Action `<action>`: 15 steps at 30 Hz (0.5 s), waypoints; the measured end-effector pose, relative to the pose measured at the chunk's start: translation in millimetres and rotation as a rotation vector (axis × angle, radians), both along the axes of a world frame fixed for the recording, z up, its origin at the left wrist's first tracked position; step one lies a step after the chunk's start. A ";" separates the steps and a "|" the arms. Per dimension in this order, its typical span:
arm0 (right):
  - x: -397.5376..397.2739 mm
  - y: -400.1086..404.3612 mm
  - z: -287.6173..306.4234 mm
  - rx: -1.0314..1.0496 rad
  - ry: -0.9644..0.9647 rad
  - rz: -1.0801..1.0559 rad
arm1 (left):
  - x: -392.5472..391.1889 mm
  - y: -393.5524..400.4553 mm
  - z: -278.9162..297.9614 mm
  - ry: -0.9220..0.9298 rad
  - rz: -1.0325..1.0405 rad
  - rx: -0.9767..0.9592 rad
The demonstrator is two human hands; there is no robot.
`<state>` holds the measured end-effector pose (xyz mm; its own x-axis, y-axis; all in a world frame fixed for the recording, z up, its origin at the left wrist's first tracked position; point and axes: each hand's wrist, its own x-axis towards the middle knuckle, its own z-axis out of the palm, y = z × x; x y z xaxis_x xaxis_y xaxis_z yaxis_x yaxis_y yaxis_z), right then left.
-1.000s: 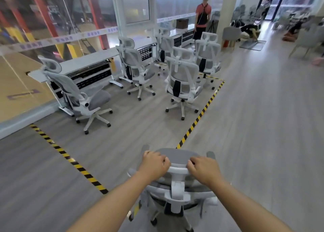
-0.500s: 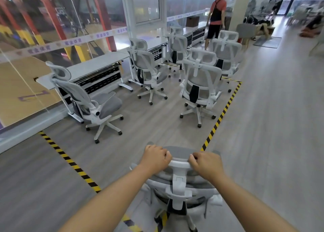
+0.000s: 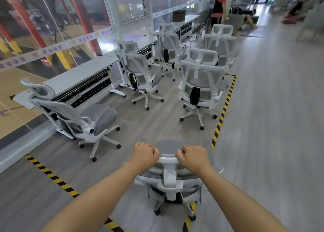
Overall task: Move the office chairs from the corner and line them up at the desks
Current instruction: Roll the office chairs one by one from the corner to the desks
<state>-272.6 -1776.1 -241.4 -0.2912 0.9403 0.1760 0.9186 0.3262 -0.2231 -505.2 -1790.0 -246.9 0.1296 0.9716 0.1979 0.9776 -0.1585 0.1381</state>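
Note:
Right below me stands a white-framed office chair [image 3: 169,177] with grey mesh, seen from behind. My left hand [image 3: 145,156] and my right hand [image 3: 192,157] both grip the top of its headrest, fingers curled over the rim. Its wheels sit on the yellow-black floor tape [image 3: 52,176]. Ahead, a row of white desks [image 3: 78,77] runs along the glass wall. One chair [image 3: 73,114] stands at the nearest desk, turned sideways. Several more chairs [image 3: 201,84] stand further on, some by the desks, some in the middle.
A person in a red top [image 3: 219,5] stands at the far end of the desks. A glass wall [image 3: 52,29] bounds the left side. Striped tape [image 3: 222,108] marks the zone's right edge; open grey floor [image 3: 271,117] lies to the right of it.
The chair in my hands has rolled forward across the tape line into the marked zone. The desks and other chairs look closer, and the view has turned slightly left.

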 end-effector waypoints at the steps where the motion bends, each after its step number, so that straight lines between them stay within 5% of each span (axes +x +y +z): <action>1: -10.5 7.9 0.1 -0.002 -0.001 -0.022 | -10.3 10.8 -0.1 -0.012 -0.017 -0.005; 15: -163.4 47.7 -8.2 -0.021 -0.023 -0.395 | -153.2 122.4 3.2 0.004 -0.342 -0.051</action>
